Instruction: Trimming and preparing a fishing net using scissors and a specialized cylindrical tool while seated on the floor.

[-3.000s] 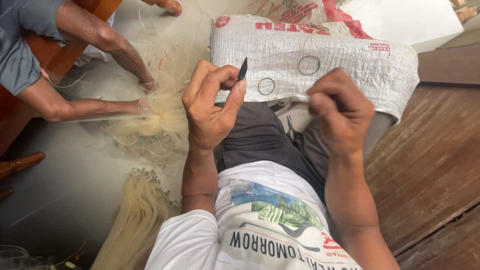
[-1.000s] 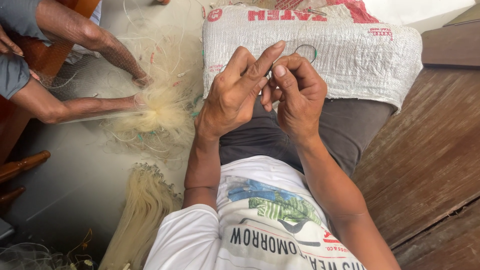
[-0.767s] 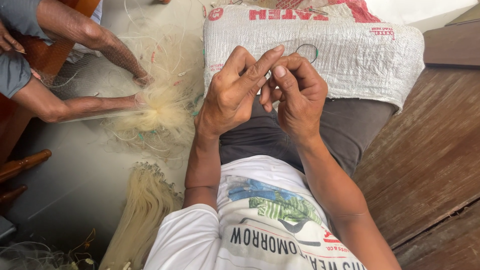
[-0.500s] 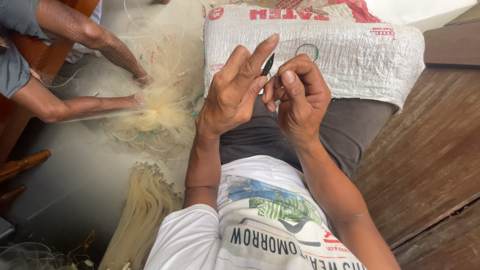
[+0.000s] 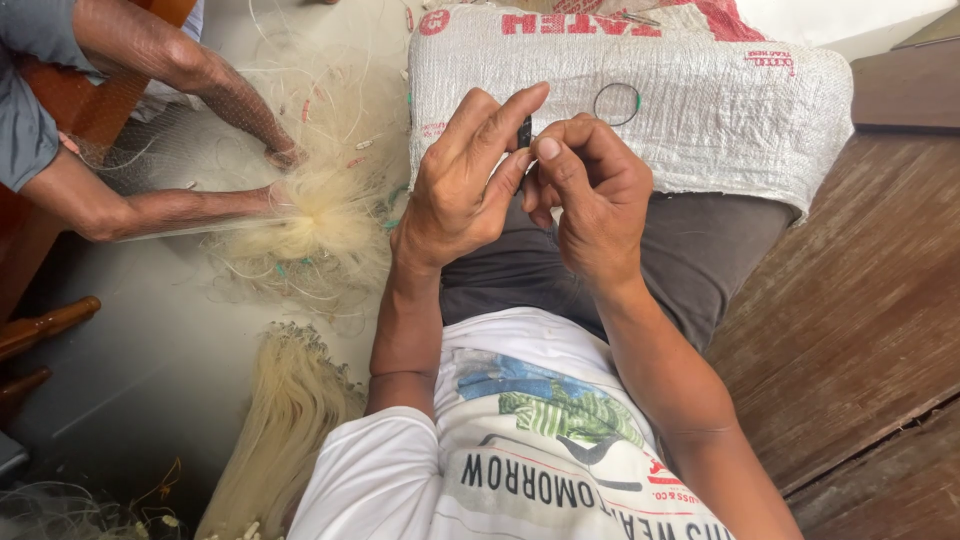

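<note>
My left hand (image 5: 465, 185) and my right hand (image 5: 590, 185) meet above my lap, fingers pinched together around a small dark pointed tool (image 5: 524, 130). Only the tool's tip shows between the fingertips, so I cannot tell which hand bears most of it. Any thread held with it is too fine to make out. Behind the hands a white woven sack (image 5: 700, 90) with red print lies over my knees, with small rings (image 5: 617, 103) lying on it.
Another person's legs and feet (image 5: 200, 205) rest on a heap of pale fishing net (image 5: 320, 220) at the left. A bundle of pale fibres (image 5: 285, 410) lies beside my left arm. Wooden planks (image 5: 860, 330) run along the right; wooden chair parts (image 5: 45, 325) stand at far left.
Three seconds ago my hands were apart, the left one holding the dark tool. They have come together and stay pinched at the tool, with small finger shifts.
</note>
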